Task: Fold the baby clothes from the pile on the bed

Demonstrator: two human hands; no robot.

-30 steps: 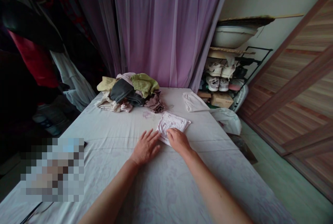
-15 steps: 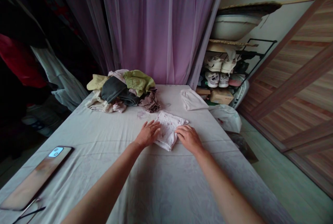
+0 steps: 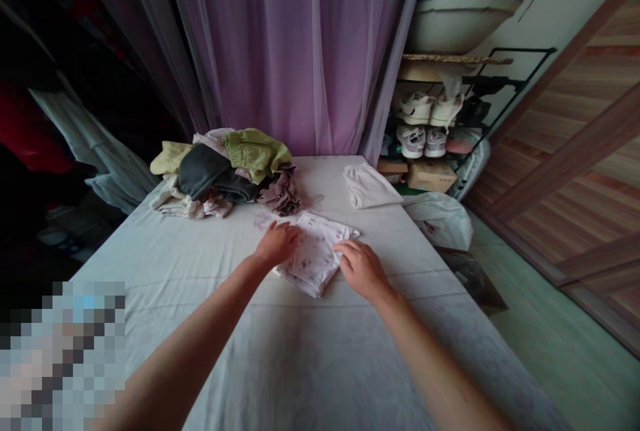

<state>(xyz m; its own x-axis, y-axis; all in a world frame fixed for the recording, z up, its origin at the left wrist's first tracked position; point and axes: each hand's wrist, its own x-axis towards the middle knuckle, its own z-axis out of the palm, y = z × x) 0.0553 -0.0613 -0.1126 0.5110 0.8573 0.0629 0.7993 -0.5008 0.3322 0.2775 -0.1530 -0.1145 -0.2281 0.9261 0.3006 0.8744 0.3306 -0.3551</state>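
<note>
A white garment [image 3: 313, 254] with small reddish prints lies partly folded at the middle of the cloth-covered surface; its exact kind cannot be told. At its left edge is my left hand [image 3: 277, 245], fingers closed on the fabric with their tips partly hidden. My right hand [image 3: 364, 268] pinches the right edge, thumb and fingers curled together. Just beyond, to the right, lies a folded plain white cloth piece [image 3: 371, 186]. A heap of clothes [image 3: 217, 174], with yellow, dark grey, green and brown pieces, sits at the far left.
A pale patterned sheet [image 3: 210, 324] covers the surface. Purple curtains [image 3: 270, 51] hang behind its far edge. On the right stand a rack with shoes [image 3: 416, 108], a white basin [image 3: 460, 21] and a plastic bag [image 3: 445, 221]. The near left corner is pixelated.
My left hand has moved slightly left, and the garment's left side now spreads wider. The right hand stays at the right edge. The view has shifted a little.
</note>
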